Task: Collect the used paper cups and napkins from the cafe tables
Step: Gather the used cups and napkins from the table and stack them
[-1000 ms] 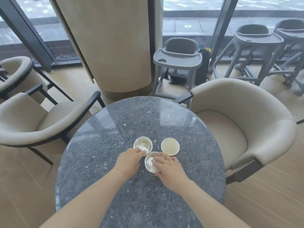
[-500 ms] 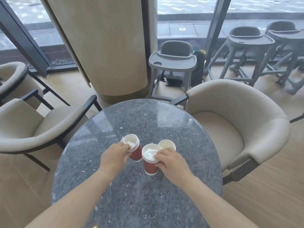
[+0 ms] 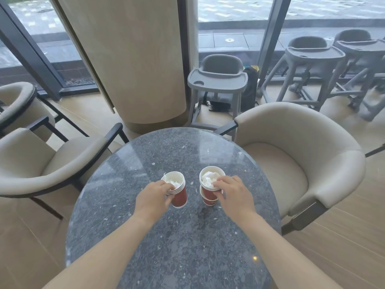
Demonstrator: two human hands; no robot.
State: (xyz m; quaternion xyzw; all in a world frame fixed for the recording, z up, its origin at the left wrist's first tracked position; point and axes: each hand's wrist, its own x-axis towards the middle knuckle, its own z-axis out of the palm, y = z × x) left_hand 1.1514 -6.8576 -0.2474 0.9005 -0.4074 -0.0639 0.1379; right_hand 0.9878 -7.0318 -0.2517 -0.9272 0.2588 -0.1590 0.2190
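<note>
Head view looks down on a round table (image 3: pixel 187 257) of grey speckled stone, glossy with window glare. My left hand (image 3: pixel 155 198) grips a tilted stack of red paper cups (image 3: pixel 179 196) near the rims, at 11 o'clock from me, with a crumpled napkin (image 3: pixel 174 182) in the top one. At 1 o'clock my right hand (image 3: pixel 233 197) grasps a napkin-stuffed cup (image 3: pixel 209 191) by its rim, seated partway in a lower cup (image 3: pixel 208 202). A left armchair (image 3: pixel 52 163) stands at 9 o'clock and a right armchair (image 3: pixel 302 142) at 3. A grey high chair (image 3: pixel 218 80) stands at 12 beside a broad column (image 3: pixel 135 59), on a wood floor (image 3: pixel 343 236).
</note>
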